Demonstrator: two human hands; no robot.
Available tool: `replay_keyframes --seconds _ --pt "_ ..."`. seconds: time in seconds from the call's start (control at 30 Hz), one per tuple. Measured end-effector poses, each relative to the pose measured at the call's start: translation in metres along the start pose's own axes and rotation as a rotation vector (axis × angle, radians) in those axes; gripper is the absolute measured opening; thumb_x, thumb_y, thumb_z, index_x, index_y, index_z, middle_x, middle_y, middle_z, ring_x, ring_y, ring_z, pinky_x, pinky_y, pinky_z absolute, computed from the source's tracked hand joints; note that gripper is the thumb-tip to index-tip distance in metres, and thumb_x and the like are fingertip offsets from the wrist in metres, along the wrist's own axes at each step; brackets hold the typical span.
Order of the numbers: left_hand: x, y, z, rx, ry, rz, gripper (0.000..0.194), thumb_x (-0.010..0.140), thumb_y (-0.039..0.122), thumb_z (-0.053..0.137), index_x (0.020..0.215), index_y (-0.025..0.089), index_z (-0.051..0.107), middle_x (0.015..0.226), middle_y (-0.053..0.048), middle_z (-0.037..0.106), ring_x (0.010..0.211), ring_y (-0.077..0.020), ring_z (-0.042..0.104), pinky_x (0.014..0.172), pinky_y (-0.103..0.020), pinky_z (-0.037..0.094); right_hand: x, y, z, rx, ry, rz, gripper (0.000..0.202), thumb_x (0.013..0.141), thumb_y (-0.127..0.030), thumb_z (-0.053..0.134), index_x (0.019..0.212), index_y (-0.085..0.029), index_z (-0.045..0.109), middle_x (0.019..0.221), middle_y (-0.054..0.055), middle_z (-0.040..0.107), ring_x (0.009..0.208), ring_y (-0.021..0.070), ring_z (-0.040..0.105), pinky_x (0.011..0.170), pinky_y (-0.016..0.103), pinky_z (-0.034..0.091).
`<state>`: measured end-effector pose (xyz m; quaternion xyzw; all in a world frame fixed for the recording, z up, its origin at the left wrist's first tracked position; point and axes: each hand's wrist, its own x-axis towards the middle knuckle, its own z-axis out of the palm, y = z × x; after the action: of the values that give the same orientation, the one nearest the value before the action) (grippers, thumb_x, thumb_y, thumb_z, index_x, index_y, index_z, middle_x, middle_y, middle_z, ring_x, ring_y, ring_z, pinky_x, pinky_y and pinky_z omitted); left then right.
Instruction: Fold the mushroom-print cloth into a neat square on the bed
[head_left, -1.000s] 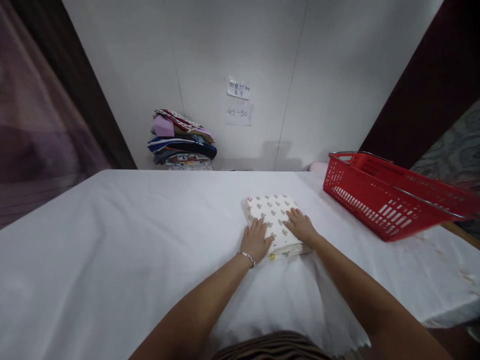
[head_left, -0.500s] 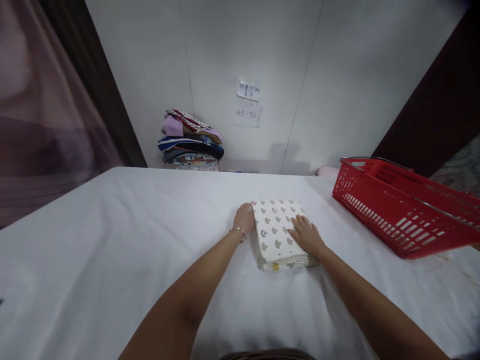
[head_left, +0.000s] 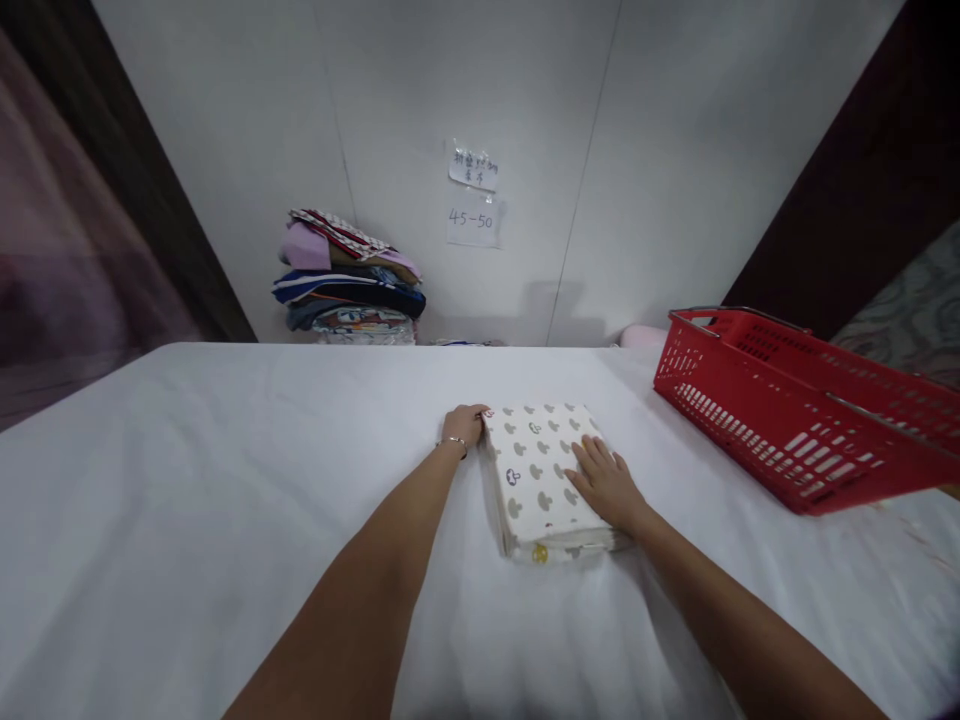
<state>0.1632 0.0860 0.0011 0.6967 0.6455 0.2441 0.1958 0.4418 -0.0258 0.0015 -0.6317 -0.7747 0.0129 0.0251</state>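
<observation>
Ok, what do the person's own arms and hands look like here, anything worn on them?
Both arms are bare to beyond the frame edge, with no sleeves or gloves showing. The left hand has a thin silver-coloured bracelet round the wrist. The right hand wears nothing visible: no watch or bracelet. Whether any fingers carry rings is too small to tell.

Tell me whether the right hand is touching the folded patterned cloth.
Touching. The head view shows the right hand lying flat, palm down, on the near right part of the folded patterned cloth, with no gap visible.
</observation>
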Motion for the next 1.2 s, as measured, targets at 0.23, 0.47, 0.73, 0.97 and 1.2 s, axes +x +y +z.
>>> replay_keyframes --seconds 0.23,0.47,0.73,0.97,1.2 --pt "0.0 0.02 -0.013 -0.088 -0.036 0.037 0.043 0.081 0.019 0.043 0.122 0.021 0.055 0.129 -0.002 0.053 0.119 -0.0163 0.047 0.1 -0.026 0.035 0.001 -0.002 -0.001 0.029 -0.003 0.01 0.059 0.09 -0.053 0.026 0.141 -0.021 0.028 0.15 0.008 0.017 0.138 0.0247 0.009 0.106 0.048 0.016" --pt "-0.058 0.057 0.018 0.266 -0.105 0.443 0.064 0.081 0.057 0.043 0.133 0.02 0.041 0.146 -0.009 0.029 0.137 -0.027 0.016 0.111 -0.048 0.006 0.004 -0.001 -0.016 0.101 -0.115 0.023 0.059 0.089 -0.054 0.029 0.14 -0.024 0.028 0.15 0.008 0.017 0.137 0.0267 0.01 0.105 0.052 0.016" --pt "-0.067 0.049 0.032 0.302 -0.154 0.4 0.066 0.082 0.059 0.037 0.136 0.021 0.037 0.147 -0.009 0.025 0.137 -0.0268 0.013 0.111 -0.047 0.004 0.076 0.0 -0.033 0.104 0.011 0.03 0.066 0.089 -0.057 0.025 0.144 -0.019 0.019 0.151 0.009 0.009 0.138 0.023 0.001 0.109 0.045 0.006" --pt "-0.069 0.053 0.03 0.335 -0.185 0.386 0.069 0.082 0.058 0.035 0.137 0.018 0.035 0.148 -0.009 0.024 0.138 -0.0254 0.012 0.111 -0.046 0.003 0.102 0.018 -0.009 0.233 -0.109 0.088 0.073 0.086 -0.06 0.029 0.144 -0.017 0.019 0.152 0.007 0.008 0.138 0.0249 0.003 0.109 0.043 0.014" --pt "-0.067 0.052 0.019 0.182 -0.084 0.268 0.06 0.085 0.055 0.035 0.135 0.023 0.036 0.15 -0.005 0.019 0.138 -0.0229 0.012 0.111 -0.044 0.01 0.058 0.028 -0.028 0.668 0.017 0.233 0.058 0.088 -0.046 0.041 0.138 -0.018 0.034 0.138 0.008 0.042 0.124 0.023 0.042 0.1 0.034 0.036"
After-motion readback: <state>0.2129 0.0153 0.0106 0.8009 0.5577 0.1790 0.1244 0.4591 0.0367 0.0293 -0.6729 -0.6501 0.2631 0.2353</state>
